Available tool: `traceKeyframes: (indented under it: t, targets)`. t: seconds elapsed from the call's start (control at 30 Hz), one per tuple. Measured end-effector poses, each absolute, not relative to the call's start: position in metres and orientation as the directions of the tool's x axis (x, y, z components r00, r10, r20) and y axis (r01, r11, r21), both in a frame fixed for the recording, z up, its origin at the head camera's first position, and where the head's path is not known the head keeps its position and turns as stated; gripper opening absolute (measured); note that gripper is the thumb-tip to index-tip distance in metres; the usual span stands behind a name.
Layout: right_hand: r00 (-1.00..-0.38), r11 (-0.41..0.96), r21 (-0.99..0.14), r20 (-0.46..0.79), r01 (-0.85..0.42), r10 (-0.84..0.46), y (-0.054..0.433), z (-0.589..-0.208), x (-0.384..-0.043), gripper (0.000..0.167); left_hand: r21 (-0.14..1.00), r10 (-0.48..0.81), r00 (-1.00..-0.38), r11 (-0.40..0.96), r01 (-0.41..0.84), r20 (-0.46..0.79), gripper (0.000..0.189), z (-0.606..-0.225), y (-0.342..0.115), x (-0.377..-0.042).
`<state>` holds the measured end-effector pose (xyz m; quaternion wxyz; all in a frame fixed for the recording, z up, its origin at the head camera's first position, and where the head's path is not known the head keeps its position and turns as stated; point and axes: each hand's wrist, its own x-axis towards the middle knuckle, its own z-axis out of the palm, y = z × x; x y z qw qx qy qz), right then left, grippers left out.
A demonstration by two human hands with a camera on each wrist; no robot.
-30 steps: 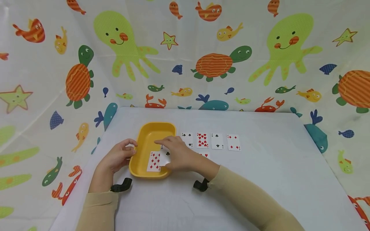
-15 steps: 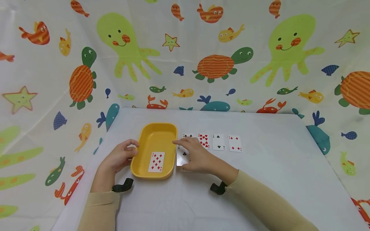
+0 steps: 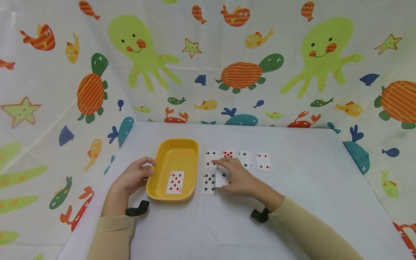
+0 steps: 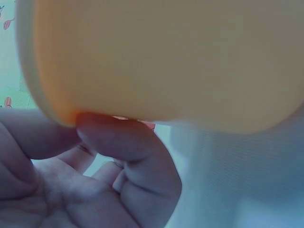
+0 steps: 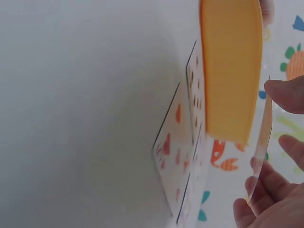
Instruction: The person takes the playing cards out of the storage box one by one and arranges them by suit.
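My left hand [image 3: 134, 175] is at the left rim of a yellow plastic tray [image 3: 175, 155], with thumb and finger pinching the edge in the left wrist view. Inside the tray lies an eight of diamonds [image 3: 175, 182]. A playing card with club marks [image 3: 221, 179] is pinched between the thumb and fingers of my right hand [image 3: 240, 178]. The right wrist view has this card [image 5: 263, 137] edge-on, raised above the table. Just left of it, a seven of spades [image 3: 208, 182] lies face up beside the tray. A red-marked card [image 5: 173, 147] lies below the right hand, mostly hidden from the head view.
Behind the right hand runs a row of face-up cards: a four of spades [image 3: 209, 156], a hearts card [image 3: 228, 154] partly covered by the fingers, a two of clubs [image 3: 245, 160] and a four of diamonds [image 3: 263, 161]. A sea-animal curtain [image 3: 208, 36] borders the white table [image 3: 302, 173].
My right hand has carried the clubs card out of the tray to the right, past the seven of spades, which now shows. The left hand has stayed at the tray's rim.
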<state>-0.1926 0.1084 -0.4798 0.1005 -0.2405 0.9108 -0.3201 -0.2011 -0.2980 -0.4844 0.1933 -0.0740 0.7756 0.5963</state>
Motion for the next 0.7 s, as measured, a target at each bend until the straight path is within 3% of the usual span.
traceKeyframes:
  t: [0.7]
  targets:
    - [-0.886, 0.714, -0.626, -0.075, -0.316, -0.457, 0.160, -0.496, -0.187, 0.088, 0.901, 0.135, -0.912, 0.268, -0.343, -0.387, 0.031, -0.486, -0.300, -0.202]
